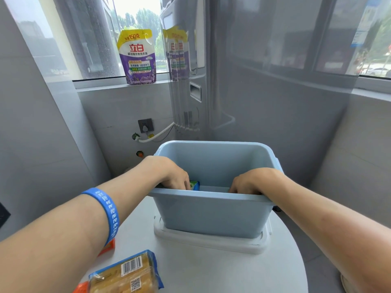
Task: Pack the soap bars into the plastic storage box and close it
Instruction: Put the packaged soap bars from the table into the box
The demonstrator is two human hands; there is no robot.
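A light blue plastic storage box (211,214) stands open on a white lid (211,240) on the round table. Both of my hands reach down inside it over the near rim. My left hand (169,176) is closed on a green and blue soap pack (195,185), only its corner showing. My right hand (251,182) is curled inside the box, its fingertips hidden behind the rim. A yellow soap pack in clear wrap with a barcode (127,273) lies on the table near me. An orange pack (109,247) peeks out under my left forearm.
The white round table (211,271) drops off at the right. A purple laundry detergent pouch (137,58) stands on the window sill. A grey appliance (190,70) stands behind the box. A wall socket and hose (148,130) lie low on the back wall.
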